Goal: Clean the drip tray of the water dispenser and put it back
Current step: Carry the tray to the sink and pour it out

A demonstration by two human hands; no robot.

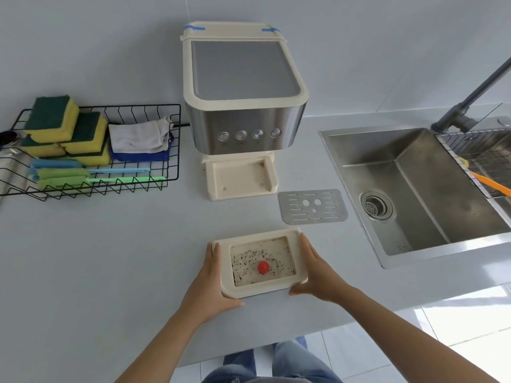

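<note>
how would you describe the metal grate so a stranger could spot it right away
Start at the water dispenser on the counter. The metal grate lies flat between its base and the sink. Unlike the cream drip tray nearby, it is thin, silver, and slotted with round holes.

My grey countertop (110,258), wire basket (91,150) far left, water dispenser (243,106) at back, metal grate (313,207), drip tray (261,265) near edge, probably resting flat.
</note>
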